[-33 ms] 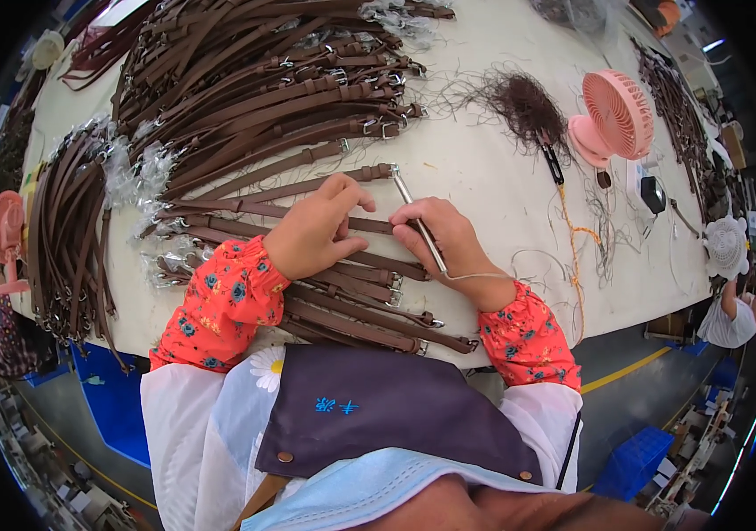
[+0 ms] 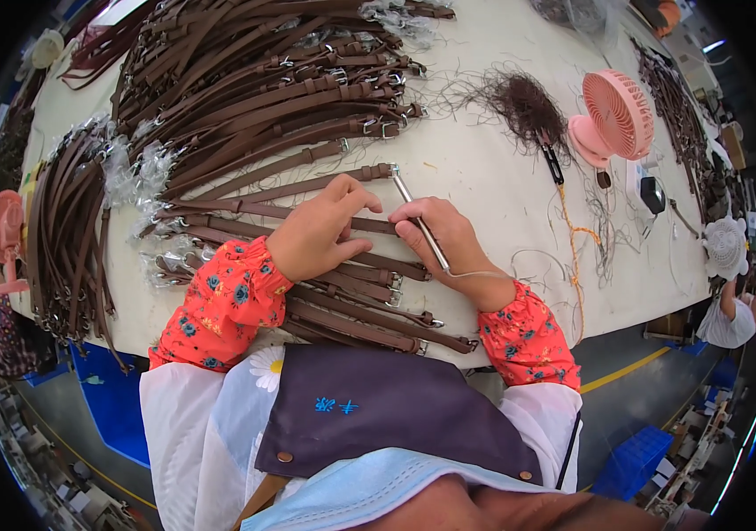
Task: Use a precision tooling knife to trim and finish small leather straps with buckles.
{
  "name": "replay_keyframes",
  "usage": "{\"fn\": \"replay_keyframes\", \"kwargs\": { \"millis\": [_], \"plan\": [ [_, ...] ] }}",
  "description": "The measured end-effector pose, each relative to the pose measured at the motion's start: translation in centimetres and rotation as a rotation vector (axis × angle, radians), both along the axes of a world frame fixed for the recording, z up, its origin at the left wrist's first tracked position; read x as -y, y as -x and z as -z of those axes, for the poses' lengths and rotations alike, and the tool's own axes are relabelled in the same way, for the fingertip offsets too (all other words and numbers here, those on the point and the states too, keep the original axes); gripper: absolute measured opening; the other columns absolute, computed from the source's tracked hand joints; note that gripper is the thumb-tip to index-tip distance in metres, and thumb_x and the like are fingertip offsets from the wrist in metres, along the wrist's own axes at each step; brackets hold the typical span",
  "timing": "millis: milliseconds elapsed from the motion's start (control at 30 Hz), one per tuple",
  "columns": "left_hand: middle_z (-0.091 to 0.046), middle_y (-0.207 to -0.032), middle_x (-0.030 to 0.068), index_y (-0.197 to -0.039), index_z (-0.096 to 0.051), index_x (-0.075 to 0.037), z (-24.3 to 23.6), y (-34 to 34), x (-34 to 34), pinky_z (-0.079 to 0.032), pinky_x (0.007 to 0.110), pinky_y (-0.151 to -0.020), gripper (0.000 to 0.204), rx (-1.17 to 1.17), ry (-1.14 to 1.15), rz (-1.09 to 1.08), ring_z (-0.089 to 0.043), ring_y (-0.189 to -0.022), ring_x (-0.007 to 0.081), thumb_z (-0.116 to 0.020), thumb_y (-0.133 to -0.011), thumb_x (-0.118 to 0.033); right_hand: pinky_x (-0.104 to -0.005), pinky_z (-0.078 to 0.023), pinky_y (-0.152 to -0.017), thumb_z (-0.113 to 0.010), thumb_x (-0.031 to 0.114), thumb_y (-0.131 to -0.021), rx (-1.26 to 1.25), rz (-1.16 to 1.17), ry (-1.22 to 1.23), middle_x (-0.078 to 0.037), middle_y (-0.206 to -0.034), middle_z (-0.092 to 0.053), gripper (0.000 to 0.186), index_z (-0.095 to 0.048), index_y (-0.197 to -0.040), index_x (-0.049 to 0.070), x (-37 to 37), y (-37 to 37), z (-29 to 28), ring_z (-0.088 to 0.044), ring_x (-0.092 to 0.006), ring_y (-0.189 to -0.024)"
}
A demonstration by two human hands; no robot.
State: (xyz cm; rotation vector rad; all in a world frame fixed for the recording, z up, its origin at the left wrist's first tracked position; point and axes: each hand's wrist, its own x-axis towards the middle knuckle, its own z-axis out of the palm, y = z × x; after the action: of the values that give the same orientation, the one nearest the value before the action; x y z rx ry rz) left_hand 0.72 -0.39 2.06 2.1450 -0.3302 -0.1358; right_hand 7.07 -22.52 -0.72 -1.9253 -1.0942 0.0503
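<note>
My right hand (image 2: 451, 234) grips a slim silver pen-like tool (image 2: 420, 214) with a thin pale cord trailing from its lower end. The tool's far tip meets or overlaps the buckle end of a brown strap (image 2: 329, 180); contact is unclear. Over several other brown straps, my left hand (image 2: 318, 232) is held with bent fingers and the thumb apart, with nothing visible between them. Below both hands more buckled straps (image 2: 365, 310) lie side by side toward the table's near edge. Red flowered sleeves cover my forearms.
A large heap of brown straps (image 2: 254, 106) fills the far left, with a second bundle (image 2: 68, 230) nearer. Thread clippings (image 2: 524, 102), black thread snips (image 2: 552, 161) on an orange cord and a pink fan (image 2: 613, 115) stand right. Blue bins (image 2: 635, 462) sit below the table.
My left hand has shifted very slightly to the right. The pen-like tool and the straps look almost unmoved.
</note>
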Motion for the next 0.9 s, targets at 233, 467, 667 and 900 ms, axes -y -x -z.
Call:
{"fn": "replay_keyframes", "kwargs": {
  "millis": [233, 467, 667, 900],
  "plan": [
    [-0.055, -0.084, 0.0070, -0.095, -0.064, -0.007, 2.6, -0.7, 0.6, -0.048, 0.033, -0.061, 0.016, 0.290, -0.181, 0.022, -0.058, -0.066, 0.0200, -0.070, -0.081, -0.007, -0.0295, -0.049, -0.084, -0.048, 0.028, -0.102, -0.543, 0.121, -0.284, -0.013, -0.105, -0.064, 0.037, -0.048, -0.126, 0.000, -0.3, 0.5, -0.9, -0.063, -0.0170, -0.097],
    [-0.057, -0.076, 0.0065, -0.088, -0.065, -0.004, 1.9, -0.9, 0.6, -0.044, 0.030, -0.057, 0.007, 0.053, 0.018, -0.054, -0.053, -0.061, 0.0173, -0.068, -0.082, -0.007, -0.0222, -0.047, -0.058, -0.047, 0.031, -0.102, -0.930, 0.003, -0.280, -0.007, -0.075, -0.063, 0.035, -0.058, -0.104, -0.002, 1.4, -0.4, -0.9, -0.059, -0.0102, -0.058],
    [-0.060, -0.076, 0.0060, -0.088, -0.065, -0.007, 1.5, -0.9, 0.7, -0.042, 0.031, -0.056, 0.011, -0.013, -0.008, -0.095, -0.053, -0.060, 0.0175, -0.069, -0.081, -0.014, -0.0197, -0.043, -0.050, -0.047, 0.032, -0.102, -0.856, 0.051, -0.176, -0.002, -0.064, -0.059, 0.038, -0.062, -0.095, -0.002, 0.8, 0.2, -1.4, -0.054, -0.0067, -0.052],
    [-0.056, -0.071, 0.0033, -0.087, -0.065, -0.007, 1.5, -0.9, 0.7, -0.040, 0.028, -0.054, 0.010, -0.037, 0.007, -0.112, -0.049, -0.057, 0.0131, -0.069, -0.081, -0.014, -0.0198, -0.042, -0.049, -0.047, 0.031, -0.102, -0.838, 0.054, -0.156, -0.001, -0.064, -0.059, 0.036, -0.063, -0.095, 0.000, 0.6, 0.3, -1.3, -0.053, -0.0059, -0.052]
  ]
}}
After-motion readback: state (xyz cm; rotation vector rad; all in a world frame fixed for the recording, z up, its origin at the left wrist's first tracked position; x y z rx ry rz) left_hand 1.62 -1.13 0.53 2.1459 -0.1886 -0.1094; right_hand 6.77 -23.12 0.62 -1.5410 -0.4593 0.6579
